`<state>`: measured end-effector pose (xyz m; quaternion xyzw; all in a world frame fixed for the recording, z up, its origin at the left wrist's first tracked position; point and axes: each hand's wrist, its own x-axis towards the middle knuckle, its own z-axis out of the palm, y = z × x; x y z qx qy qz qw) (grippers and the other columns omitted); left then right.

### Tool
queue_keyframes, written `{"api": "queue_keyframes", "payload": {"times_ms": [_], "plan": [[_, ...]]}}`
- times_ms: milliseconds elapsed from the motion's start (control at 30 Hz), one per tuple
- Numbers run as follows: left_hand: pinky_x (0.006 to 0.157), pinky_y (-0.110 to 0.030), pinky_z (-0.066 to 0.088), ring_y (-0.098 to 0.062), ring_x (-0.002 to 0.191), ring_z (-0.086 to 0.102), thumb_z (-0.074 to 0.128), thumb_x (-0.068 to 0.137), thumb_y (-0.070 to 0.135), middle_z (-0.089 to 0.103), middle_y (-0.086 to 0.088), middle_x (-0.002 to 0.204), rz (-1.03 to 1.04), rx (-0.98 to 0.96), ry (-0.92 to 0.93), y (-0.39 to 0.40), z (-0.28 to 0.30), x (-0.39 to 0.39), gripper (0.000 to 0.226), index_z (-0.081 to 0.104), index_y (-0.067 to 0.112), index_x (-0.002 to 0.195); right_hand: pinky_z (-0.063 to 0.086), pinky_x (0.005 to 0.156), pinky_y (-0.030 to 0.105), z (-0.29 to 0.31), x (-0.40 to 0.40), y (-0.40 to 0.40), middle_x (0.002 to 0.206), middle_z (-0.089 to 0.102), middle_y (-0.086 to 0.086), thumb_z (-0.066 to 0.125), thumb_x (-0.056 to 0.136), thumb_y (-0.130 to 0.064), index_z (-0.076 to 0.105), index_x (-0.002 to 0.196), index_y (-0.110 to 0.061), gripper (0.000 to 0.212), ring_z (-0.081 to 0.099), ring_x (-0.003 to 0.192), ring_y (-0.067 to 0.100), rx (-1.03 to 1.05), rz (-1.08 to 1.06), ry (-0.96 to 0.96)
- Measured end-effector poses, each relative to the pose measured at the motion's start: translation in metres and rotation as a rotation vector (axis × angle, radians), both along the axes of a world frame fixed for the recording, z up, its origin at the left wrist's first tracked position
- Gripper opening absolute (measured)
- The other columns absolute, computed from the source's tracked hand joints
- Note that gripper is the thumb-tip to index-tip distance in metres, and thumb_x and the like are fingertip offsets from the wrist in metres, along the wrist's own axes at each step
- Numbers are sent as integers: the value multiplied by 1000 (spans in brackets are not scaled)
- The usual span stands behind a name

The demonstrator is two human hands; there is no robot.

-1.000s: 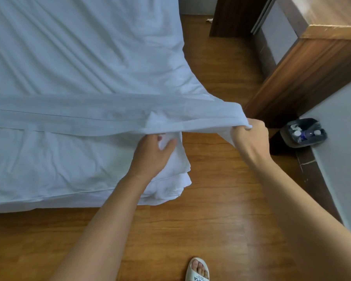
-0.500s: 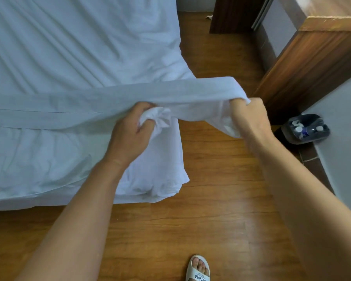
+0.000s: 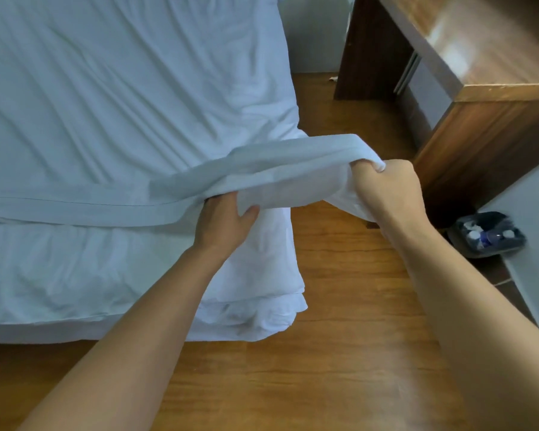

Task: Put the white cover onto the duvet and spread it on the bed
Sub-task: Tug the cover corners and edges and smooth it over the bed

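Since the earlier frame the left hand [image 3: 227, 219] had let go its bunch and slid flat, its grip released, under the white cover [image 3: 199, 194]; the right hand [image 3: 386, 188] clenched the cover's corner. Cover and duvet [image 3: 106, 275] lay on the bed [image 3: 106, 88], soft and light, best held at hems. The left fingertips were hidden.

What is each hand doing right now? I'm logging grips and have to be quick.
Left hand: reaching under the white cover's folded edge, fingers hidden, so its state cannot be told.
Right hand: fist gripping the cover's corner.
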<state>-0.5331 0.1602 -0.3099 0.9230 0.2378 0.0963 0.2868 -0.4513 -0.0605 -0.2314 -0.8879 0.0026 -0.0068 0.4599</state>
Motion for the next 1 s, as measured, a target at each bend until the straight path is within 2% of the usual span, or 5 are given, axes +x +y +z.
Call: {"api": "queue_keyframes", "payload": {"times_ms": [333, 500, 600, 700, 1000], "plan": [[113, -31, 39, -15, 131, 50, 52, 97, 11, 60, -2, 137, -11, 13, -631, 26, 62, 6, 41, 58, 4, 137, 55, 72, 30, -14, -9, -22, 96, 57, -10, 69, 90, -6, 69, 107, -18, 21, 58, 100, 16, -72, 0, -245], [57, -45, 59, -43, 73, 73, 20, 99, -11, 71, -31, 84, -28, 745, -376, 20, 25, -47, 44, 63, -11, 101, 53, 62, 35, -57, -22, -32, 86, 68, -9, 62, 91, -6, 70, 105, -24, 23, 63, 79, 10, 127, 30, -147], [96, -30, 48, -38, 126, 59, 21, 111, 42, 56, -39, 130, -171, 329, 433, -20, 14, -96, 70, 51, -18, 131, 58, 79, 45, -83, -42, -25, 101, 75, -5, 59, 93, -1, 73, 106, -25, 31, 71, 96, 17, 441, 88, 51], [76, 0, 37, -6, 122, 59, 40, 13, 109, 63, -2, 113, -64, -336, 373, -43, -10, -108, 154, 60, 12, 131, 54, 93, 52, -96, -46, -19, 126, 70, 11, 50, 106, -16, 64, 129, -11, 27, 66, 117, 32, 906, 155, 316], [93, -43, 42, -22, 117, 56, 61, 84, 42, 59, 8, 126, -552, 528, 305, -65, -83, -51, 40, 61, 37, 124, 51, 62, 30, -105, -14, -6, 75, 61, -1, 57, 99, -14, 60, 86, -17, 14, 61, 69, 18, 1104, -261, 386]]}}
